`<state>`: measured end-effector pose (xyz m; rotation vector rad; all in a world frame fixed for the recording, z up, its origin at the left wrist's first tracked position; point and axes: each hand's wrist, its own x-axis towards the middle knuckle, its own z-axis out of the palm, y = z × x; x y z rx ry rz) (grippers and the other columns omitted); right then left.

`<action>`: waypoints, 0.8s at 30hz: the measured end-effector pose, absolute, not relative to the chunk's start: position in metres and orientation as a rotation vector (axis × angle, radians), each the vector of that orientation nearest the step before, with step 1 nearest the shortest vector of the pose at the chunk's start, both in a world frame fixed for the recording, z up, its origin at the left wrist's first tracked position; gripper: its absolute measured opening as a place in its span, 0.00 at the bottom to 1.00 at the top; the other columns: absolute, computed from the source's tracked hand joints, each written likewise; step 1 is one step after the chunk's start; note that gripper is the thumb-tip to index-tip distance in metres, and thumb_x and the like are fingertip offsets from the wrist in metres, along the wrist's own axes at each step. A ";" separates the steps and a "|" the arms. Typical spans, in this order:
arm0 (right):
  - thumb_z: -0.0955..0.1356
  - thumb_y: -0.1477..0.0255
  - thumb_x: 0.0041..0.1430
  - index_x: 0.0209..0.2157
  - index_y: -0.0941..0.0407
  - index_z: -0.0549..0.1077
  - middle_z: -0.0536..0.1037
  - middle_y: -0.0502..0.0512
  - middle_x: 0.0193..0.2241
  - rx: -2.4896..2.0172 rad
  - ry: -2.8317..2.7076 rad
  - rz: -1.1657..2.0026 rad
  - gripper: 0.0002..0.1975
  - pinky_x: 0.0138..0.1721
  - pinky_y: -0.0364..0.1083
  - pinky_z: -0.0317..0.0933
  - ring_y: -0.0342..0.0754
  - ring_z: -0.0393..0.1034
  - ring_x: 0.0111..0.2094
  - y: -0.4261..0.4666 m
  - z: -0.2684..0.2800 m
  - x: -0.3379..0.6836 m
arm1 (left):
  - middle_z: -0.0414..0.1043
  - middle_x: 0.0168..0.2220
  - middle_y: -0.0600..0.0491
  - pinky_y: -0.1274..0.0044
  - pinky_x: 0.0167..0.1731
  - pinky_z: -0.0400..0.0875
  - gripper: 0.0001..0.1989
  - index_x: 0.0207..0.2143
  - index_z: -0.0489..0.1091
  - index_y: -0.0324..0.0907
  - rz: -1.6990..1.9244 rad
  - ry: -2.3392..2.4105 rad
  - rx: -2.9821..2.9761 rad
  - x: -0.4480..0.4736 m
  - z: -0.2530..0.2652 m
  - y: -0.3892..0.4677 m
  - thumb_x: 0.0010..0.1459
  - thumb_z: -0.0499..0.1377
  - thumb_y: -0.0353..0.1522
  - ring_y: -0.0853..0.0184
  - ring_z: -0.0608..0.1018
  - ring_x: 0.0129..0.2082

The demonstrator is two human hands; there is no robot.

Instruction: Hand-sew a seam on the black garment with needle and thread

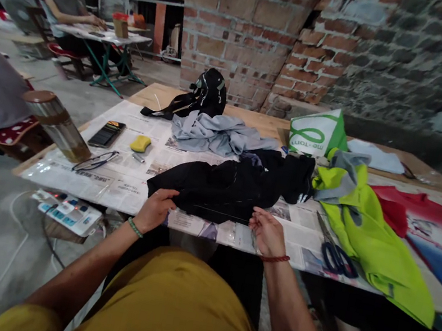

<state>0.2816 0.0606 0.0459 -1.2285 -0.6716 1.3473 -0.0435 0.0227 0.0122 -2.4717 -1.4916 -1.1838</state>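
A black garment (217, 185) lies spread on the newspaper-covered table in front of me. My left hand (159, 207) is closed on its near left edge, thumb and fingers pinched on the cloth. Beside the garment's near right edge, my right hand (268, 232) is in a pinch. A thin pale thread (221, 213) runs along the near edge of the cloth toward those right fingertips. Whether a needle is between them is too small to see. Scissors with dark blue handles (337, 257) lie to the right of my right hand.
Left on the table stand a tall bottle (57, 125), a phone (106, 134), glasses (95, 161) and a yellow sponge (140, 144). Behind are grey cloth (218, 133) and a black bag (212, 92). A neon-yellow garment (375, 233) hangs over the right front edge. A power strip (67, 212) sits below left.
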 end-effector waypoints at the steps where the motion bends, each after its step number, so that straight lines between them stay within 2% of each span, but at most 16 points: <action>1: 0.73 0.73 0.37 0.30 0.59 0.73 0.71 0.46 0.17 -1.234 -0.681 1.287 0.13 0.17 0.37 0.58 0.38 0.64 0.18 0.060 0.046 0.283 | 0.71 0.44 0.47 0.74 0.40 0.71 0.13 0.28 0.71 0.39 -1.294 -1.612 -2.411 -0.042 0.014 0.021 0.55 0.48 0.21 0.67 0.74 0.40; 3: 0.73 0.69 0.39 0.30 0.59 0.73 0.70 0.45 0.16 -1.290 -0.740 1.129 0.13 0.15 0.37 0.56 0.37 0.62 0.16 0.067 0.046 0.286 | 0.72 0.39 0.48 0.77 0.34 0.71 0.10 0.37 0.71 0.39 -1.409 -1.893 -2.267 -0.038 0.021 0.019 0.58 0.51 0.28 0.69 0.75 0.33; 6: 0.72 0.63 0.43 0.25 0.58 0.72 0.68 0.45 0.12 -1.488 -0.884 0.907 0.13 0.13 0.37 0.52 0.37 0.58 0.13 0.090 0.049 0.287 | 0.72 0.29 0.52 0.79 0.27 0.67 0.19 0.51 0.65 0.40 -1.215 -2.254 -2.216 -0.029 0.035 0.020 0.61 0.51 0.39 0.68 0.74 0.25; 8: 0.71 0.60 0.44 0.19 0.58 0.69 0.65 0.45 0.09 -1.611 -0.934 0.879 0.16 0.11 0.38 0.49 0.37 0.56 0.11 0.108 0.055 0.285 | 0.72 0.26 0.52 0.79 0.26 0.64 0.23 0.55 0.61 0.41 -1.012 -2.402 -2.222 -0.024 0.045 0.027 0.62 0.49 0.42 0.65 0.76 0.25; 10: 0.72 0.59 0.43 0.15 0.57 0.64 0.61 0.45 0.07 -1.648 -0.929 0.988 0.19 0.09 0.39 0.45 0.38 0.55 0.10 0.122 0.061 0.280 | 0.70 0.23 0.51 0.78 0.25 0.63 0.26 0.56 0.60 0.38 -0.902 -2.523 -2.215 -0.019 0.052 0.036 0.61 0.50 0.44 0.62 0.76 0.26; 12: 0.74 0.60 0.39 0.14 0.57 0.63 0.60 0.45 0.08 -1.609 -0.926 1.133 0.20 0.09 0.39 0.43 0.38 0.54 0.10 0.130 0.066 0.275 | 0.69 0.21 0.52 0.78 0.25 0.63 0.30 0.57 0.59 0.35 -0.910 -2.615 -2.272 -0.015 0.053 0.046 0.57 0.55 0.43 0.63 0.75 0.24; 15: 0.75 0.63 0.35 0.17 0.58 0.66 0.62 0.44 0.10 -1.526 -0.941 1.231 0.17 0.10 0.38 0.43 0.37 0.54 0.12 0.132 0.074 0.270 | 0.70 0.23 0.57 0.81 0.21 0.63 0.33 0.60 0.55 0.38 -1.235 -2.695 -2.449 -0.008 0.049 0.058 0.52 0.59 0.32 0.71 0.71 0.19; 18: 0.74 0.64 0.33 0.19 0.58 0.68 0.65 0.45 0.13 -1.478 -0.926 1.250 0.16 0.12 0.38 0.45 0.38 0.56 0.15 0.132 0.080 0.271 | 0.69 0.25 0.60 0.84 0.17 0.60 0.32 0.59 0.55 0.42 -1.709 -2.704 -2.459 -0.004 0.046 0.067 0.51 0.57 0.27 0.77 0.66 0.14; 20: 0.74 0.65 0.32 0.22 0.58 0.69 0.68 0.46 0.16 -1.468 -0.916 1.248 0.15 0.13 0.38 0.47 0.38 0.58 0.16 0.131 0.084 0.275 | 0.69 0.26 0.58 0.84 0.18 0.62 0.26 0.55 0.61 0.41 -1.866 -2.599 -2.351 -0.006 0.047 0.075 0.51 0.55 0.27 0.77 0.67 0.15; 24: 0.73 0.67 0.31 0.24 0.57 0.72 0.69 0.46 0.17 -1.508 -0.911 1.241 0.14 0.15 0.39 0.49 0.39 0.58 0.17 0.114 0.080 0.288 | 0.73 0.35 0.51 0.76 0.36 0.72 0.13 0.42 0.72 0.39 -1.643 -2.149 -2.244 -0.024 0.054 0.095 0.55 0.53 0.29 0.69 0.75 0.32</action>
